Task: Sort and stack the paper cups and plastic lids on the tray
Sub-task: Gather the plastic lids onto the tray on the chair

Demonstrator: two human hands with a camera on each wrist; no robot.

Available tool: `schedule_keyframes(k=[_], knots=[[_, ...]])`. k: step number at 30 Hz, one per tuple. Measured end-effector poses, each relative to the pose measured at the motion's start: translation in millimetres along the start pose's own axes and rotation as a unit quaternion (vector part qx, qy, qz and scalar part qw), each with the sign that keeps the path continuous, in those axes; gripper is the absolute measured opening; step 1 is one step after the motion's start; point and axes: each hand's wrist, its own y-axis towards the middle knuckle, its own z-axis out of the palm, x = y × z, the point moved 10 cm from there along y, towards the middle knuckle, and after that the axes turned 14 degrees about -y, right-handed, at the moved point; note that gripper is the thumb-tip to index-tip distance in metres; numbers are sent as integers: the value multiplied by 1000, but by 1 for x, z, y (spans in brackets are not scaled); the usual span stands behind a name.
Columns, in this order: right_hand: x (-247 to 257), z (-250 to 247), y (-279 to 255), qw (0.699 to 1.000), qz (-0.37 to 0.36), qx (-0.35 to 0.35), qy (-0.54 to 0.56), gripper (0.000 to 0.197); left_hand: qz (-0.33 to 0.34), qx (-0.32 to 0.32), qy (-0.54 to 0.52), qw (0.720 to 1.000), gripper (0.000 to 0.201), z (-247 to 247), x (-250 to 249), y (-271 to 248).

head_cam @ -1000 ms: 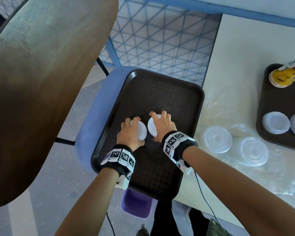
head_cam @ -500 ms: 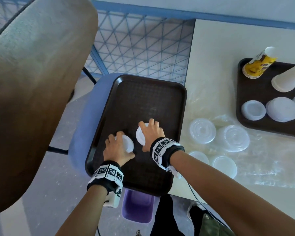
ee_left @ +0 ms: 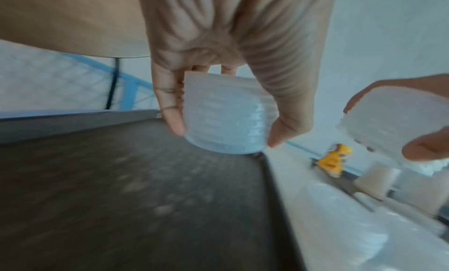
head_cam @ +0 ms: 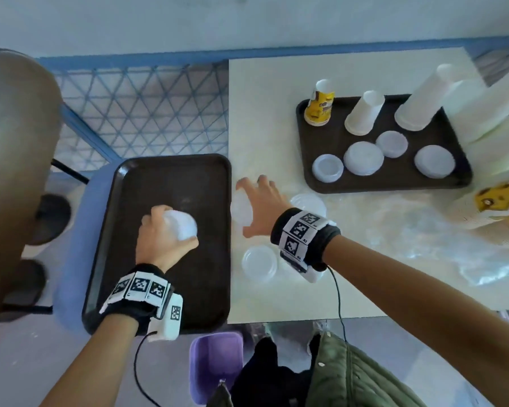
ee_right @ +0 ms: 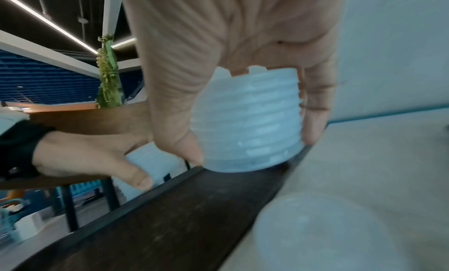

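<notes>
A dark near tray (head_cam: 171,289) lies on a blue seat beside the table. Above it my left hand (head_cam: 174,227) grips a stack of translucent plastic lids (head_cam: 182,229) between fingers and thumb, the same lid stack (ee_left: 223,113) clear in the left wrist view. My right hand (head_cam: 243,208) holds a second lid stack (head_cam: 241,214) over the tray's right rim; that stack (ee_right: 248,121) fills the right wrist view. On the far tray (head_cam: 394,186) stand a yellow cup stack (head_cam: 319,104), white cup stacks (head_cam: 363,113) and several lid piles (head_cam: 363,158).
Loose clear lids (head_cam: 259,262) and crumpled plastic wrap (head_cam: 423,230) lie on the white table. Bagged cups (head_cam: 497,207) crowd the right edge. A brown chair back (head_cam: 12,171) looms at left, and a purple bin (head_cam: 215,365) stands below the table's front edge.
Both hands have lifted their lid stacks off the near tray. The right hand has travelled right to the tray's rim, and the head view has swung toward the table.
</notes>
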Motion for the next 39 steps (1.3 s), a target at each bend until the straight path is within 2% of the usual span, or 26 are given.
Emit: schedule_keyframes(k=[5,8,11,14,17,21,27,39], knots=[[-123,-8,-49,997,82,-13,3,84,117,68,7,991,74,76,-113,-11],[-183,8,-78,993,118,15,-10,84,145,127,21,981,77,138,-159,-41],[-226,26,-99,990,136,39,-30,82,173,181,53,967,81,201,-190,-72],[-254,42,-110,987,145,54,-42,82,167,226,92,955,80,255,-197,-90],[-267,56,-114,986,142,69,-51,83,157,250,143,944,78,293,-191,-101],[-271,74,-110,986,126,92,-53,85,126,240,187,944,80,315,-177,-99],[-269,90,-104,987,105,102,-61,86,102,223,216,945,80,322,-166,-94],[-274,102,-108,984,133,95,-73,88,123,237,227,937,86,330,-161,-96]])
